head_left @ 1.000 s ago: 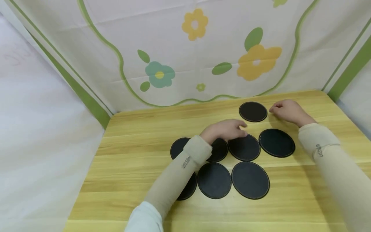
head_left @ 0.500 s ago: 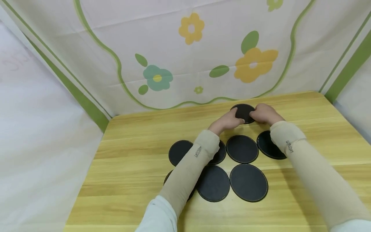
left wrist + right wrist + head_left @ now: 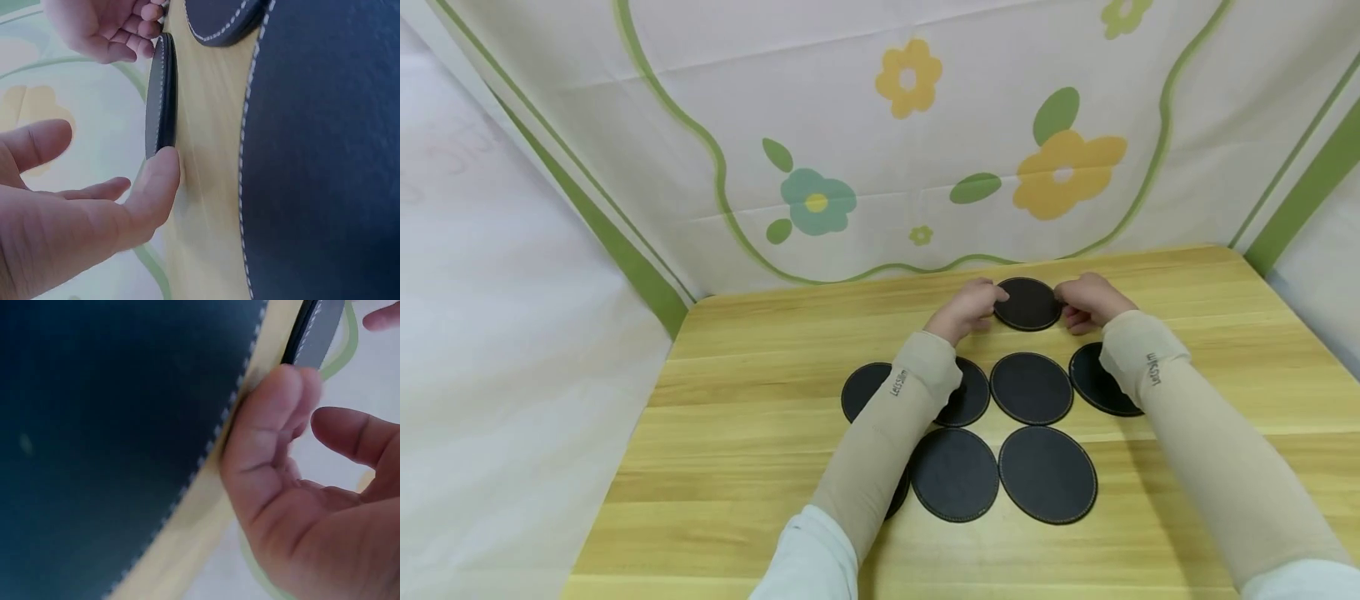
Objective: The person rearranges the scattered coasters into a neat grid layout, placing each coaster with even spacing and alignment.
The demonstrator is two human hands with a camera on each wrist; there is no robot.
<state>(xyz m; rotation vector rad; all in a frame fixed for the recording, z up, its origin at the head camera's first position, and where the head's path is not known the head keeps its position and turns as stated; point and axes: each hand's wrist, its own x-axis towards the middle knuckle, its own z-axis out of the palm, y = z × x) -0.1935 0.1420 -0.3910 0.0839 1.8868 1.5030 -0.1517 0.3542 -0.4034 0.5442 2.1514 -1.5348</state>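
Note:
A round black coaster (image 3: pixel 1028 304) with stitched edging lies flat on the wooden table by its far edge. My left hand (image 3: pixel 962 310) is at its left side; the left wrist view shows one fingertip against the coaster's rim (image 3: pixel 164 100), with the thumb spread away. On the opposite side is my right hand (image 3: pixel 1092 300), its loosely bent fingertips right at the rim and its thumb apart. Nearer me, a row of similar coasters includes a middle one (image 3: pixel 1032 388) and a right one (image 3: pixel 1101 383) partly under my right sleeve. My left forearm covers parts of others.
Below that row are more black coasters, such as the front right one (image 3: pixel 1048 475) and its neighbour (image 3: pixel 954 475), close together. A white cloth (image 3: pixel 865 158) printed with flowers hangs along the table's (image 3: pixel 752 467) back edge, with white sheets on both sides.
My right hand has come left to the far coaster, and my left hand has reached forward to it. The coaster has slid a little left. My left thumb has drawn back off its top.

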